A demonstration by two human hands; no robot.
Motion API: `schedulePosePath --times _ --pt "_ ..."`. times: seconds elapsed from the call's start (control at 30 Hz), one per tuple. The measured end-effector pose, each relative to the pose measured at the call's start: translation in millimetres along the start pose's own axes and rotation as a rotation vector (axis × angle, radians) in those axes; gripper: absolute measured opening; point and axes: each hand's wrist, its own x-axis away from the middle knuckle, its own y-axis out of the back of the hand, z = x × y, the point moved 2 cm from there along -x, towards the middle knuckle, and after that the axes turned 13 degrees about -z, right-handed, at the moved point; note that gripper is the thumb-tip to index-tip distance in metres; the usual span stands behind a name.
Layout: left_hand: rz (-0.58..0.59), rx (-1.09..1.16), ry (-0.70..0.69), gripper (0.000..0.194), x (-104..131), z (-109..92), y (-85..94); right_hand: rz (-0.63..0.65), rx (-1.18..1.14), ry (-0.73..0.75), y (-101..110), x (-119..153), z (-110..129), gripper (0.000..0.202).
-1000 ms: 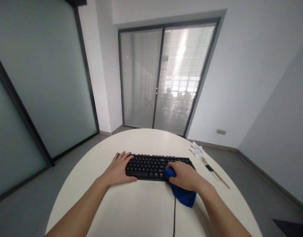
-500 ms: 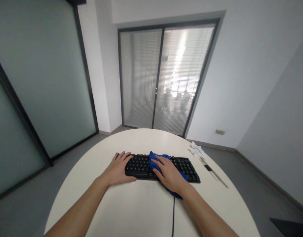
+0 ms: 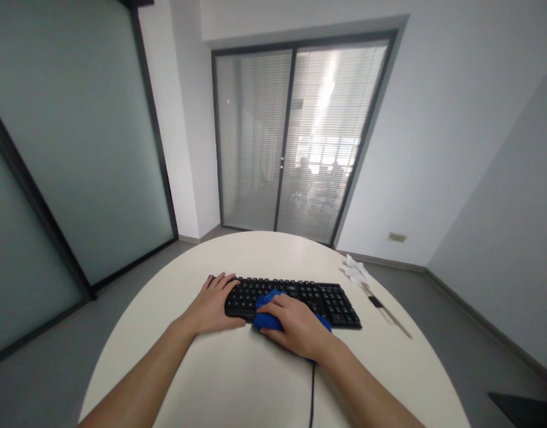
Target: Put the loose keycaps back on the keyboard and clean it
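A black keyboard [image 3: 340, 304] lies across the round white table [image 3: 202, 380], its cable running toward the near edge. My left hand [image 3: 215, 306] rests over the keyboard's left end, fingers spread and thumb along the near edge. Bunched beneath my right hand [image 3: 295, 324] is a blue cloth [image 3: 266, 321], pressed on the lower middle of the keyboard and its near edge. The fingers of my right hand are curled on the cloth, and part of the cloth shows to the right of the hand.
At the table's right side lie a crumpled white item [image 3: 356, 270] and a thin stick-like tool [image 3: 391, 313] with a black band. Beyond the table stand a glass door with blinds [image 3: 255, 142] and white walls. A dark object [image 3: 527, 410] shows at the lower right.
My right hand has moved left and nearer to me with the blue cloth, from the upper middle keys to the keyboard's near edge. Its fingers are more curled. My left hand has stayed put.
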Motion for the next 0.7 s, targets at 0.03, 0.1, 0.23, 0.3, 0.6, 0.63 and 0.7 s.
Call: schedulePosePath --times 0.03,0.1,0.23,0.3,0.6,0.63,0.7 --pt "-0.004 0.002 0.0 0.101 0.1 0.3 -0.3 -0.023 -0.011 0.005 -3.6 -0.2 3.3 0.035" --pt "-0.011 0.003 -0.003 0.098 0.3 0.9 -1.2 -0.089 -0.002 0.001 -13.6 0.3 7.3 0.039" --pt "-0.008 0.01 -0.012 0.096 0.4 2.2 -2.4 -0.088 0.04 -0.03 -34.2 3.3 5.0 0.054" --pt "-0.003 0.013 -0.01 0.097 0.4 2.8 -2.5 -0.05 0.029 -0.044 -36.6 3.8 1.0 0.054" --pt "-0.006 0.021 -0.008 0.101 -0.3 6.4 -3.2 0.037 -0.061 -0.015 -3.5 -2.3 -9.4 0.045" --pt "-0.005 0.021 -0.005 0.101 -0.2 6.5 -2.9 0.048 -0.055 -0.027 -0.6 -2.3 -10.2 0.044" --pt "-0.005 0.022 -0.002 0.101 0.1 6.3 -1.9 0.075 -0.039 -0.05 4.6 -1.5 -11.6 0.043"
